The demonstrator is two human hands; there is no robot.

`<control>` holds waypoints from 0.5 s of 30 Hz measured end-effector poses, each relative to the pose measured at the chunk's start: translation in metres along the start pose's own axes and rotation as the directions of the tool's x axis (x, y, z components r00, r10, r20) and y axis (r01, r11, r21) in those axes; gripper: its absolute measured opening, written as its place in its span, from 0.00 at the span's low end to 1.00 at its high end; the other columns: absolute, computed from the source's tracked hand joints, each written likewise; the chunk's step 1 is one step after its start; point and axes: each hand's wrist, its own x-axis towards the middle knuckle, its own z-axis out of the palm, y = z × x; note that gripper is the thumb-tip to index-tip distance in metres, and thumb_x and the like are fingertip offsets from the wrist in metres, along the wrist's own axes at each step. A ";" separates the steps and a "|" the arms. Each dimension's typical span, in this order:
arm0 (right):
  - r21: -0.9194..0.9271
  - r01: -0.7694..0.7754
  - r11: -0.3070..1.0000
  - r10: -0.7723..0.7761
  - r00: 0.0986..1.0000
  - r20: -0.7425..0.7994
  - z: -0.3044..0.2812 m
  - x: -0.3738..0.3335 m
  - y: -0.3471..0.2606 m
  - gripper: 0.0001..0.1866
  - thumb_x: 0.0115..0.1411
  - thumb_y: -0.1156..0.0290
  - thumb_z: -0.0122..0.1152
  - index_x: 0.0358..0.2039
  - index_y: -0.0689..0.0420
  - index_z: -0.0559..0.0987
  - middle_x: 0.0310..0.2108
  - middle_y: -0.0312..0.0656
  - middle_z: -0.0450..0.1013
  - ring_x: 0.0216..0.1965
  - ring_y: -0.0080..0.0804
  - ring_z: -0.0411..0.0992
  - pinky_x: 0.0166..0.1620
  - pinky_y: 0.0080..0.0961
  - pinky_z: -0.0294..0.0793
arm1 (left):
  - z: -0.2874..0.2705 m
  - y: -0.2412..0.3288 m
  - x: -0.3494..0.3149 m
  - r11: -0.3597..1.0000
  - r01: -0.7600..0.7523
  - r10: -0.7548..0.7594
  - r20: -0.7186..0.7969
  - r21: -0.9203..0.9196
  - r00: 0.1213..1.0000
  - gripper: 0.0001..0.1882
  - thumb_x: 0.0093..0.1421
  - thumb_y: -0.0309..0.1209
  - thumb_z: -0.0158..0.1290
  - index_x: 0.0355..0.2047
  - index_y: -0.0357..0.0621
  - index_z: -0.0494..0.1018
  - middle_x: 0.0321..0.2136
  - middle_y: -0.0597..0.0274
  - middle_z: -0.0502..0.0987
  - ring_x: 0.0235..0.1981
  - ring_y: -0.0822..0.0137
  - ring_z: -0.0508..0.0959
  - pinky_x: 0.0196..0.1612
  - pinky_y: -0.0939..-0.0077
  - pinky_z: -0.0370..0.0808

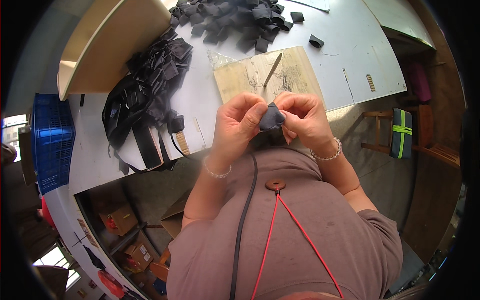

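Note:
Between my two hands is a small dark grey fabric piece (271, 118), held up just in front of the table's near edge. My left hand (239, 120) pinches its left side between thumb and fingers. On the other side, my right hand (303, 117) grips the upper right edge with thumb and fingertips. Just beyond my hands lies a wooden board (235, 79) with a metal spike (273, 70) standing up from it. Part of the board is hidden behind my hands.
Loose black fabric pieces (235, 20) heap at the table's (345, 60) far side. Left lies a pile of black straps and pieces (155, 85), beside an upright tan panel (115, 45). A blue crate (52, 142) stands farther left. A wooden stool (380, 132) is at right.

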 end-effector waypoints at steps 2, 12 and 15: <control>-0.075 0.042 0.996 -0.043 0.999 -0.010 -0.002 -0.001 0.000 0.03 0.55 0.82 0.55 0.27 0.67 0.76 0.26 0.37 0.71 0.16 0.14 0.66 0.17 0.10 0.66 | -0.003 0.000 0.000 0.999 0.002 -0.002 0.006 0.043 1.000 0.10 0.61 0.34 0.52 0.30 0.39 0.72 0.19 0.74 0.69 0.18 0.85 0.63 0.20 0.91 0.58; 0.536 -0.190 0.822 0.055 0.965 0.258 -0.014 0.000 0.027 0.08 0.62 0.71 0.50 0.34 0.62 0.74 0.19 0.29 0.62 0.13 0.10 0.52 0.14 0.11 0.53 | -0.005 -0.012 0.001 0.835 0.366 -0.279 0.257 -0.411 0.925 0.15 0.64 0.41 0.45 0.35 0.41 0.70 0.16 0.77 0.60 0.15 0.84 0.53 0.15 0.93 0.51; 0.518 -0.311 0.797 0.135 0.927 0.349 -0.022 0.003 0.024 0.08 0.63 0.69 0.49 0.35 0.60 0.73 0.17 0.27 0.60 0.13 0.10 0.49 0.13 0.10 0.49 | -0.013 -0.015 -0.004 0.631 0.560 -0.419 0.372 -0.537 0.828 0.15 0.65 0.42 0.43 0.39 0.41 0.67 0.15 0.78 0.55 0.13 0.85 0.51 0.13 0.93 0.50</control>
